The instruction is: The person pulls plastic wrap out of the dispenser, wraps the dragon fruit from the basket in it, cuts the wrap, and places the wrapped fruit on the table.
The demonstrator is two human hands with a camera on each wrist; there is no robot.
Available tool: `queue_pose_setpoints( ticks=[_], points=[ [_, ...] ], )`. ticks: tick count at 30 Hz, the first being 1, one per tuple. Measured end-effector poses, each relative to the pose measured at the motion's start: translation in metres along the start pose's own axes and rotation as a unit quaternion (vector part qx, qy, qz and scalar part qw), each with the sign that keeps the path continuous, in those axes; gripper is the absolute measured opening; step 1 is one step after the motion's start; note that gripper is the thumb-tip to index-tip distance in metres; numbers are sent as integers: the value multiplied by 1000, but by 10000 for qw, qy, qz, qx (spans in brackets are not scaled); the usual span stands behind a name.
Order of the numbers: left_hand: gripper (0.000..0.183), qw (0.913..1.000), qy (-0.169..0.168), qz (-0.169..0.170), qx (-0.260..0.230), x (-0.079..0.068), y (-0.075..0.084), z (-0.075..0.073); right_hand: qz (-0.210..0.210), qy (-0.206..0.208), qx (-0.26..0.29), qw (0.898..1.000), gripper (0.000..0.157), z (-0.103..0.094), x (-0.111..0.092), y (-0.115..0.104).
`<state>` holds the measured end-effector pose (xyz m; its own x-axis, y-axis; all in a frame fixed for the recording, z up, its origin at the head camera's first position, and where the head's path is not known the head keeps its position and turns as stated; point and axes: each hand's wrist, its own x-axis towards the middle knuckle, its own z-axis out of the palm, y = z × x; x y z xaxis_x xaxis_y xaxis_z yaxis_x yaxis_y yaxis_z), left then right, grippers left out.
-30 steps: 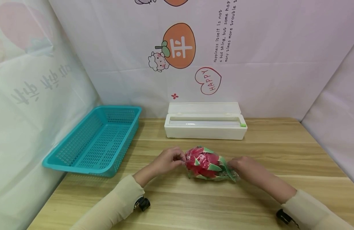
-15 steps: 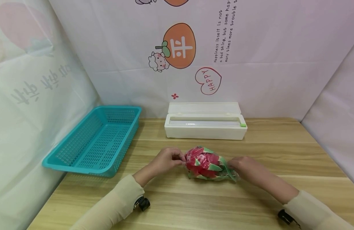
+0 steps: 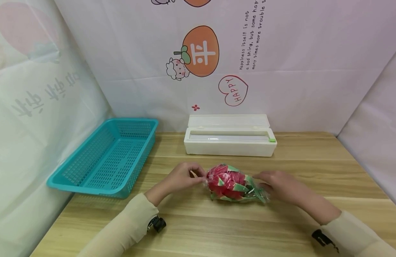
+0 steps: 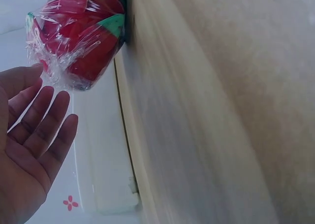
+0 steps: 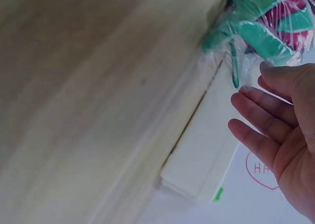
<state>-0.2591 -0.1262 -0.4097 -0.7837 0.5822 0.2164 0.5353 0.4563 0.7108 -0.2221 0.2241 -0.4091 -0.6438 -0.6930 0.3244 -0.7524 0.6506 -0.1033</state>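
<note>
A red dragon fruit [image 3: 228, 182] with green-tipped scales lies on the wooden table, wrapped in clear plastic film. My left hand [image 3: 184, 176] is at its left end. In the left wrist view the fingers are relaxed and spread, with the thumb close to the crumpled film [image 4: 61, 71]; whether it touches cannot be told. At the leafy end, my right hand [image 3: 282, 186] has its fingers loosely extended and grips nothing. The right wrist view shows the thumb beside the loose film [image 5: 251, 59] and the green tips, its contact unclear.
A white cling film box [image 3: 230, 147] with its lid raised and a green slider stands at the back, near the printed backdrop [image 3: 281, 96]. To the left sits a teal plastic basket [image 3: 130, 178] with slotted sides.
Both hands have loosened from the wrapped fruit's ends, their fingers spreading. The left hand shifts slightly left and the right slightly right. The fruit stays in place.
</note>
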Motion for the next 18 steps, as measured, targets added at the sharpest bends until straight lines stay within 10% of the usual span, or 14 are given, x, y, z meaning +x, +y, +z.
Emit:
queue_pose_setpoints(
  ticks=[12, 18],
  points=[
    [14, 9907, 742, 907, 699, 4, -5, -11, -734, 1362, -409, 9871, 56, -4, 12, 16],
    [33, 9718, 1147, 1320, 1581, 11, -2, -19, -461, 1626, -769, 9826, 65, -14, 28, 22]
  ],
)
